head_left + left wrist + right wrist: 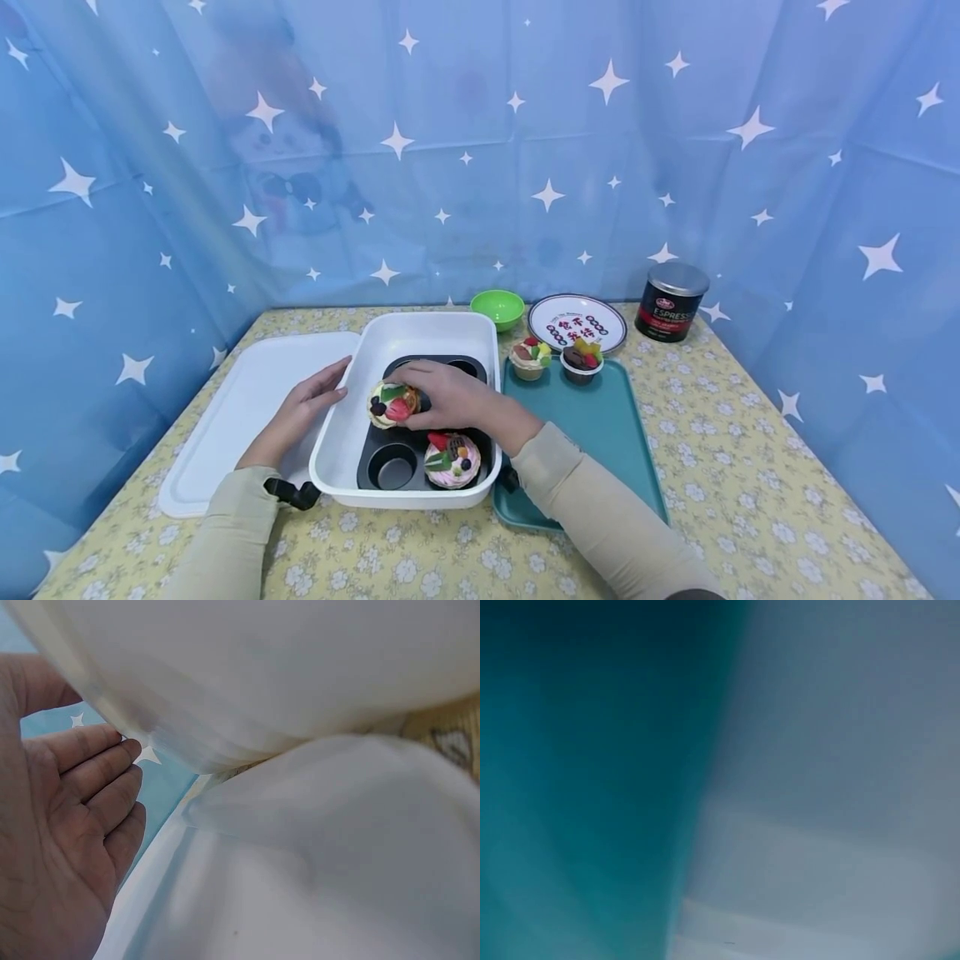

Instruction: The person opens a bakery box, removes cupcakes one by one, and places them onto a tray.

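In the head view, my right hand (447, 398) reaches over a dark muffin pan (375, 454) and grips a fruit-topped cupcake (393, 406) at the pan's left side. Another cupcake (452, 461), with pink cream, sits in the pan's near right cup. The pan lies inside a deep white tub (405, 498). My left hand (303, 408) holds the tub's left rim, its thumb over the edge. In the left wrist view, the fingertips of that hand (82, 795) meet the tub wall (247, 682). The right wrist view is blurred and shows no hand.
On the right lies a teal tray (592, 433) bearing two cupcakes, one pale (530, 360) and one chocolate (581, 363). Behind stand a green bowl (498, 308), a printed plate (577, 323) and an espresso tin (671, 302). A white lid (247, 408) lies left.
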`<state>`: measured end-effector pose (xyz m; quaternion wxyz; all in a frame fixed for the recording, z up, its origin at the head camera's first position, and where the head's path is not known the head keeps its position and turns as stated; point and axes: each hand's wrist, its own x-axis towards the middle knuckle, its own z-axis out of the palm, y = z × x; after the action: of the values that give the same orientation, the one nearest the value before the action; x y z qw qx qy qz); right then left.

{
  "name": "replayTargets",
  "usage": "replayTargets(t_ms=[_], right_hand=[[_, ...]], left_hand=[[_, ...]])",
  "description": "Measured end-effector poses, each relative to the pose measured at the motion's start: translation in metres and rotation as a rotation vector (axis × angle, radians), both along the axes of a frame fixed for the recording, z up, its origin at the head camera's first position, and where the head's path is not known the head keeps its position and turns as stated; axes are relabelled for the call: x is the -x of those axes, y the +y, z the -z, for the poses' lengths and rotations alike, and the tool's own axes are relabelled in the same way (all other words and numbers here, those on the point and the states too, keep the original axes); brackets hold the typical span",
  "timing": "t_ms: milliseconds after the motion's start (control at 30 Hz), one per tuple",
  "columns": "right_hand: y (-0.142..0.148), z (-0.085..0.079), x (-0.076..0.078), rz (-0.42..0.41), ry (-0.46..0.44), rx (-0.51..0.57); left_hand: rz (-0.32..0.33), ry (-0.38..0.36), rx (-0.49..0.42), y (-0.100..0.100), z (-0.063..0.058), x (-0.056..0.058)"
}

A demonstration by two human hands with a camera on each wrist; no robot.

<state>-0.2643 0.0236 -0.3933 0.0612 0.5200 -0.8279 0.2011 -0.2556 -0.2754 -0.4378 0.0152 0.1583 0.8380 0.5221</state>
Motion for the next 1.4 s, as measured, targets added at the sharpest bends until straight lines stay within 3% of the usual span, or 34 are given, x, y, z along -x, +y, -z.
replayTargets(t_ms=[333, 1067, 1400], right_hand=[[-0.002, -0.003, 0.0, 0.011, -0.066, 0.067], [0.026, -0.031, 0.008, -0.002, -0.105, 0.237], [0.032, -0.038, 0.013, -0.001, -0.1, 0.22]], left_hand=[[0.003, 0.002, 0.003, -0.001, 0.0, 0.001], [0.004, 0.004, -0.002, -0.001, 0.002, 0.001], [-0.001, 0.007, -0.011, -0.002, 0.003, 0.003]])
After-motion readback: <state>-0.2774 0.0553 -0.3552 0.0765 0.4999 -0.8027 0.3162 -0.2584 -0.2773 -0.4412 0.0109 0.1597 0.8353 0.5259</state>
